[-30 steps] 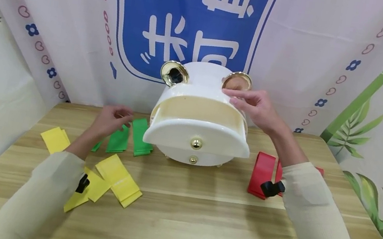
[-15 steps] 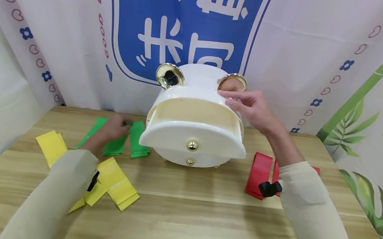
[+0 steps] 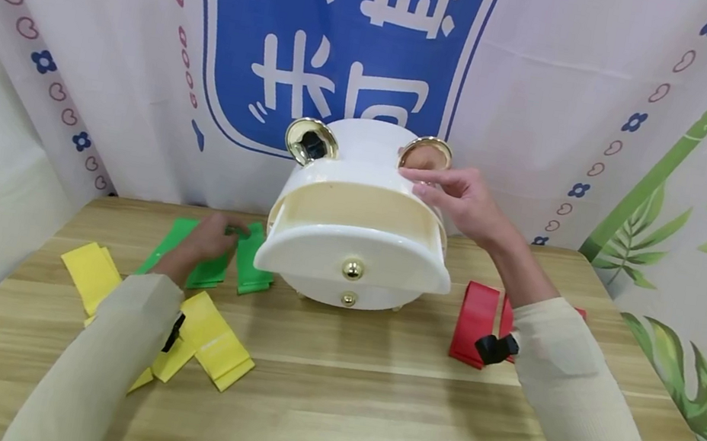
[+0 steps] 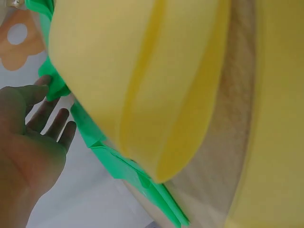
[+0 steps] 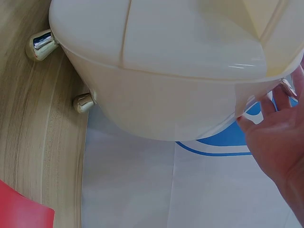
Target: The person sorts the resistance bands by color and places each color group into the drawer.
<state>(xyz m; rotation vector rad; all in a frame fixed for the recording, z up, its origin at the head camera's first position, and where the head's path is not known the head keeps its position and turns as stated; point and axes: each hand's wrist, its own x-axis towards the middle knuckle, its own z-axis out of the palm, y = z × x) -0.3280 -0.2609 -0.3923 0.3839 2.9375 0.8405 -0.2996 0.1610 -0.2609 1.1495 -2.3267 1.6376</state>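
Observation:
A white rounded box (image 3: 368, 147) with two gold rings on top stands at the back of the wooden table (image 3: 329, 417). Its upper drawer (image 3: 355, 255) is pulled out and looks empty. My right hand (image 3: 461, 195) rests with straight fingers on the box's top right edge, beside the right gold ring (image 3: 426, 155). In the right wrist view that hand (image 5: 280, 142) lies against the box wall (image 5: 166, 71). My left hand (image 3: 208, 240) is down on the green strips (image 3: 252, 266) left of the box. Its fingers (image 4: 52, 118) are straight, their tips at a green strip (image 4: 123, 166).
Yellow strips (image 3: 222, 350) lie at front left, close under the left wrist camera (image 4: 142, 71). Red strips (image 3: 475, 321) lie right of the box, partly behind my right forearm. The box stands on small gold feet (image 5: 40, 44). A printed cloth backdrop (image 3: 554, 90) closes off the back and sides.
My left hand has come down from above the table onto the green strips. The right hand has stayed on the box top.

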